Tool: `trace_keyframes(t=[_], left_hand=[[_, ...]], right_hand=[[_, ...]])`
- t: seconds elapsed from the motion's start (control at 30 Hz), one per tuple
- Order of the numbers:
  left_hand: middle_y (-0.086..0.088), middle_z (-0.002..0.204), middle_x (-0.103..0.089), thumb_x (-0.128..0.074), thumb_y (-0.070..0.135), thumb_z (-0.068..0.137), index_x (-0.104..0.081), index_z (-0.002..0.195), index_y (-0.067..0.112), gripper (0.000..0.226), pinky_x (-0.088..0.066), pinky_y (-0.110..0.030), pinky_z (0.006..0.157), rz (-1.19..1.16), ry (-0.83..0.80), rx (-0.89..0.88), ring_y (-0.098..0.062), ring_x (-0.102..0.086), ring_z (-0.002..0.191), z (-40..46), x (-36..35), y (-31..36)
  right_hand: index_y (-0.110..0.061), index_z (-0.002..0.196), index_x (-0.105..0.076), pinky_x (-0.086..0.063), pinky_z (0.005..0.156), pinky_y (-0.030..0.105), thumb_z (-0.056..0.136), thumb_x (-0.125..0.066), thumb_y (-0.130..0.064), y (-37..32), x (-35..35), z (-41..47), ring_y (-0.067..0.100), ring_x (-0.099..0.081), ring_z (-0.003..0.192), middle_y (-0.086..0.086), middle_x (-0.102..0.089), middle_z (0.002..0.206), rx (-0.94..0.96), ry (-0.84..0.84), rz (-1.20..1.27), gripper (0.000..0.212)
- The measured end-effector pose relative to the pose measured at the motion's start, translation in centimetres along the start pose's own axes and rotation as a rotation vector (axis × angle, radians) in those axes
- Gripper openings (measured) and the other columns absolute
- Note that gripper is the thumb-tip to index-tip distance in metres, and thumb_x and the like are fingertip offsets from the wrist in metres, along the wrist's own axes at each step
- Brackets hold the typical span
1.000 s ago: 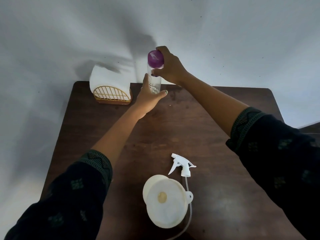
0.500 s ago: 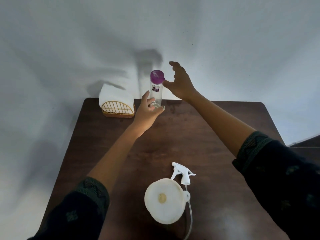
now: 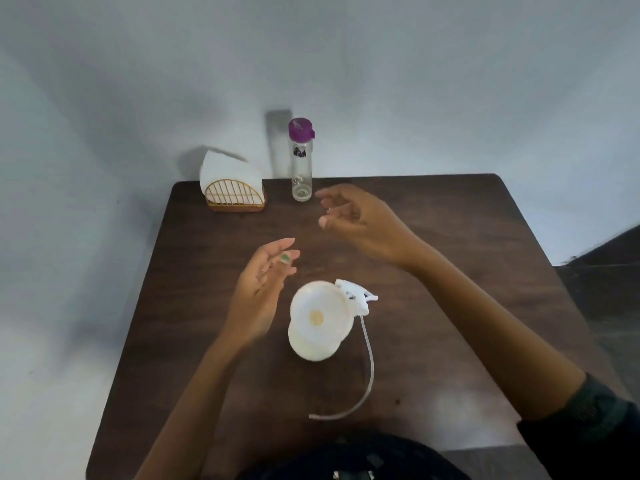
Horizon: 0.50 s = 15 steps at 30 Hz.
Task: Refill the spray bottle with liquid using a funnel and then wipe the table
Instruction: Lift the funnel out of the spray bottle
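Note:
A white funnel (image 3: pixel 320 315) sits in the neck of a white bottle (image 3: pixel 313 351) on the dark wooden table (image 3: pixel 433 306). The white spray head (image 3: pixel 356 294) with its long dip tube (image 3: pixel 369 368) lies on the table right of the funnel. A clear bottle with a purple cap (image 3: pixel 300 161) stands upright at the table's far edge. My left hand (image 3: pixel 261 292) hovers just left of the funnel, fingers relaxed, holding nothing. My right hand (image 3: pixel 356 216) hangs over the table in front of the clear bottle, fingers loosely curled and empty.
A gold wire holder with white napkins (image 3: pixel 233 188) stands at the far left of the table, against the white wall. A dark step or floor edge (image 3: pixel 606 258) shows at the right.
Both hands have let go of the purple-capped bottle and drawn back toward me. The left hand has come down beside the funnel. The bottle now stands alone at the far edge.

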<state>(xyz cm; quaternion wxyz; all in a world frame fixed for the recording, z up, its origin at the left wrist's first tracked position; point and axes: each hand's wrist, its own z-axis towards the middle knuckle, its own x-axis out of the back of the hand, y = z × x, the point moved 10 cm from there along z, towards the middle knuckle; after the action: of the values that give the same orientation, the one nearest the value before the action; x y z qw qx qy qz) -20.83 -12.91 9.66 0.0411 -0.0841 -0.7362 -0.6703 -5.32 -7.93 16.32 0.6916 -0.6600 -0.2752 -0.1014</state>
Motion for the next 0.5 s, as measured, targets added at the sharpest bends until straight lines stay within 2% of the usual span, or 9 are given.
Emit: trace_keyframes(t=[0.1,0.2,0.27,0.37,0.43,0.5], left_hand=[[0.013,0.113,-0.063,-0.033,0.023,0.102,-0.056,0.119,0.029,0.029,-0.049,-0.024,0.084,-0.008,0.063,0.076,-0.006,-0.062,0.099,-2.0,0.5,-3.0],[0.012,0.114,-0.063,-0.042,0.010,0.098,-0.057,0.120,0.023,0.030,-0.045,-0.022,0.082,0.032,0.031,0.140,-0.001,-0.059,0.102,-4.1,-0.6,-5.8],[0.007,0.121,-0.062,-0.048,0.007,0.095,-0.054,0.126,0.021,0.035,-0.047,-0.021,0.088,0.088,-0.062,0.172,-0.004,-0.057,0.111,-5.2,-2.0,-7.8],[0.000,0.139,-0.051,-0.056,0.020,0.091,-0.044,0.139,0.021,0.049,-0.042,-0.039,0.105,0.162,-0.131,0.249,-0.017,-0.048,0.127,-6.4,-3.2,-10.0],[0.000,0.142,-0.047,-0.056,0.021,0.092,-0.041,0.140,0.020,0.050,-0.040,-0.035,0.104,0.207,-0.137,0.249,-0.013,-0.045,0.126,-6.7,-3.6,-10.1],[0.001,0.141,-0.048,-0.057,0.020,0.093,-0.041,0.139,0.019,0.049,-0.038,-0.028,0.098,0.233,-0.147,0.220,-0.011,-0.044,0.122,-6.8,-4.1,-9.7]], right_hand=[[-0.017,0.128,-0.053,-0.045,0.082,0.008,0.091,-0.061,-0.025,1.0,-2.3,-3.1,0.006,-0.057,0.106,-0.002,-0.059,0.124,-0.020,-0.138,-0.079,0.039],[-0.018,0.132,-0.050,-0.046,0.085,0.015,0.093,-0.059,-0.029,2.5,-3.6,-5.5,0.010,-0.056,0.107,0.001,-0.056,0.130,-0.050,-0.218,-0.154,0.041],[-0.019,0.134,-0.048,-0.045,0.083,0.018,0.094,-0.057,-0.030,3.4,-4.3,-6.4,0.010,-0.055,0.106,0.001,-0.054,0.133,-0.075,-0.220,-0.170,0.043],[-0.016,0.135,-0.049,-0.042,0.082,0.017,0.095,-0.054,-0.024,4.0,-5.1,-7.1,0.012,-0.054,0.109,0.001,-0.055,0.134,-0.077,-0.186,-0.175,0.040],[-0.015,0.132,-0.052,-0.045,0.083,0.018,0.096,-0.052,-0.017,4.4,-5.3,-7.3,0.018,-0.054,0.115,0.002,-0.056,0.133,-0.087,-0.135,-0.171,0.037],[-0.015,0.131,-0.054,-0.051,0.066,0.011,0.095,-0.050,-0.011,4.8,-5.4,-7.4,0.019,-0.054,0.116,0.002,-0.056,0.133,-0.113,-0.074,-0.158,0.036]])
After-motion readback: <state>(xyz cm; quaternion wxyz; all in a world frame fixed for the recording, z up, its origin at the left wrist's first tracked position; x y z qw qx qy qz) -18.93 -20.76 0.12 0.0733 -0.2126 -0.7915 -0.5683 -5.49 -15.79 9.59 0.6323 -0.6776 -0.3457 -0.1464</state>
